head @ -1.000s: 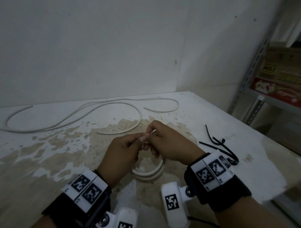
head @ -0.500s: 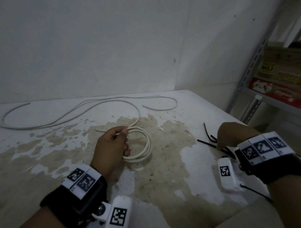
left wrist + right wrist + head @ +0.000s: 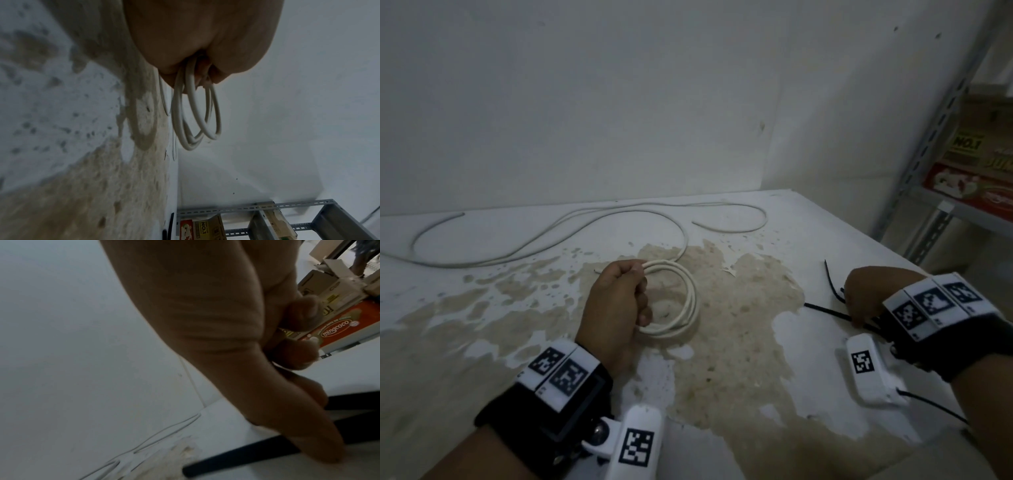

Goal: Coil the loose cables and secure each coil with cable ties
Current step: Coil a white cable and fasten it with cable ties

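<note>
While the left hand [image 3: 616, 301] grips the white coil [image 3: 681, 301] at its near-left edge, fingers [image 3: 642, 294] curled round the strands, the loops hang out past the fingers over the stained surface [image 3: 739, 342]. Over to the right, well apart, the right hand [image 3: 866, 294] is down on the black ties [image 3: 825, 310], fingers bent; whether they pinch one I cannot tell. Loose cable [image 3: 585, 222] trails along the far edge by the wall.
</note>
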Motion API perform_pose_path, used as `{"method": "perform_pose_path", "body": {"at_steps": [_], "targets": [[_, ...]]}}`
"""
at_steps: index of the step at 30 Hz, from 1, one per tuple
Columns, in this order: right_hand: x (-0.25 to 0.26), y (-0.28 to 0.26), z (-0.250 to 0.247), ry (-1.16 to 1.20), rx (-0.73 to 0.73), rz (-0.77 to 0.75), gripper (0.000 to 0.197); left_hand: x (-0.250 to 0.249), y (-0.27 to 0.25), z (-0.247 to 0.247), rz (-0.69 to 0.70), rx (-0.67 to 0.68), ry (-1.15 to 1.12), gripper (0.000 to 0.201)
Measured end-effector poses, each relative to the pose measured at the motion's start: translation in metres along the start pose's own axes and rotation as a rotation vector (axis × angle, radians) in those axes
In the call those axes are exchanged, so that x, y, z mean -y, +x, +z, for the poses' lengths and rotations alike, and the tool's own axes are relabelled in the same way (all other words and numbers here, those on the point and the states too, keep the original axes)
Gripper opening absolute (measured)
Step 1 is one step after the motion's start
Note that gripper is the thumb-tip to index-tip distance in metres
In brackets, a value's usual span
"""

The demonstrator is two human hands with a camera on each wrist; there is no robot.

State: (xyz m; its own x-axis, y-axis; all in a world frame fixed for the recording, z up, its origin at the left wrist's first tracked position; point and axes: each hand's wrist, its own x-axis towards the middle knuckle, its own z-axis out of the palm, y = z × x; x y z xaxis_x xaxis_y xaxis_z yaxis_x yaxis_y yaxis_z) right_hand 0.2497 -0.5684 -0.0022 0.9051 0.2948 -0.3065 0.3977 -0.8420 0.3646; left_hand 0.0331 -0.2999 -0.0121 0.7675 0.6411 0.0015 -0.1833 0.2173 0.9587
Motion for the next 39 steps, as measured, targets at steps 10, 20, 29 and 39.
{"method": "perform_pose_path", "body": {"at_steps": [10,20,29,39], "targets": [[0.08,-0.086,-0.109,0.725,-0.517,-0.422,0.019,-0.009,0.012,-0.01,0.088,-0.11,0.053,0.021],[0.201,-0.095,-0.109,1.284,0.132,-0.531,0.025,-0.018,0.026,-0.029,0.211,-0.288,0.121,0.022],[0.243,-0.079,-0.12,1.909,0.465,-0.552,0.02,-0.015,0.033,-0.037,0.282,-0.355,0.221,0.025],[0.259,-0.083,-0.098,2.28,0.843,-0.607,0.04,-0.015,0.033,-0.034,0.113,-0.265,0.051,0.014]]}}
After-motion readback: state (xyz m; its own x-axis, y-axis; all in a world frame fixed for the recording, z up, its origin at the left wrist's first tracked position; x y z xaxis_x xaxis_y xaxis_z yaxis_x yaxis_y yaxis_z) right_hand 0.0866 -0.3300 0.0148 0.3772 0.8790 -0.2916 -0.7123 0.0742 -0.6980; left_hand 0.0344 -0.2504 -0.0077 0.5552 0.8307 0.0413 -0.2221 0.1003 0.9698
